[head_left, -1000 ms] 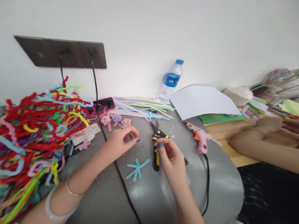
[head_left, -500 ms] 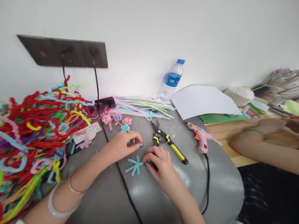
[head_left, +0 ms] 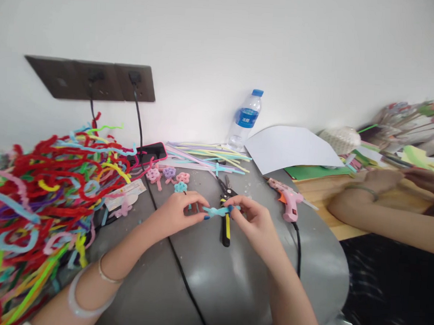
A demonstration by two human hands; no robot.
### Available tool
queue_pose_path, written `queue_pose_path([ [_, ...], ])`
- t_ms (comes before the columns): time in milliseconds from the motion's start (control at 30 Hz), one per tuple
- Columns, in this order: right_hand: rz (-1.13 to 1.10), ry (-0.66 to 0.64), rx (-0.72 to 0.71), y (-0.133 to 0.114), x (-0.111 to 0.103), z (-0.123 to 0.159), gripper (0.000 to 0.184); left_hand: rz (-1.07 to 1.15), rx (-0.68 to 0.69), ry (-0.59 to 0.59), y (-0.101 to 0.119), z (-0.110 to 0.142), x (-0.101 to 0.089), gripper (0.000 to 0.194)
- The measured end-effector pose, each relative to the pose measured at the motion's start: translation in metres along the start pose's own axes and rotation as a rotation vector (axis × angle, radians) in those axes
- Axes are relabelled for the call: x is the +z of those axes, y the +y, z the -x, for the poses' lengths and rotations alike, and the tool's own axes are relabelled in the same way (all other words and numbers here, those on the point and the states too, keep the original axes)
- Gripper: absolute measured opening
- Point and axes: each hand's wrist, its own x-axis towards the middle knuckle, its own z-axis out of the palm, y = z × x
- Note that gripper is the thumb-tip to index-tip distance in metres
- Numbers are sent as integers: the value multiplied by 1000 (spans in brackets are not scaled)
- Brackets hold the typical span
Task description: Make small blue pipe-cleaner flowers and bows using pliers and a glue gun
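Observation:
Between my hands, just above the grey table, is a light-blue pipe cleaner piece (head_left: 216, 212) with several arms, now seen nearly edge-on. My left hand (head_left: 182, 212) pinches its left end between thumb and finger. On the other end, the fingertips of my right hand (head_left: 255, 218) are closed. Partly hidden behind my right hand lie black and yellow cutting pliers (head_left: 226, 231). Small curled pipe cleaner flowers in pink (head_left: 152, 174), purple (head_left: 169, 173) and blue (head_left: 180, 187) rest beyond my left hand.
A tangled heap of coloured pipe cleaners (head_left: 53, 187) fills the left side. Straight pipe cleaners (head_left: 206, 154), a phone (head_left: 154, 152) and a water bottle (head_left: 244, 122) stand along the wall. A pink glue gun (head_left: 292, 205) lies right, near another person's arm (head_left: 383, 207). A black cable (head_left: 183, 271) crosses the table.
The blue star-shaped piece has been lifted off the table and tilted, with both hands now on it. My right hand has moved up and right, covering part of the pliers.

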Motion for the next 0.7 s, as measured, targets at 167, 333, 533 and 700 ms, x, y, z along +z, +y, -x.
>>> queue_pose_path([
  [167,-120,-48,76,-5,7,-10,12,87,-117,-65,3,-1,5,9],
  [333,-220,-43,111,-9,12,-15,19,161,-179,-69,5,-2,6,10],
  [533,-245,-30,72,-3,11,-10,28,415,-309,-62,3,-5,1,15],
  [700,-277,-178,77,2,15,-3,24,473,-342,-88,2,-5,0,17],
])
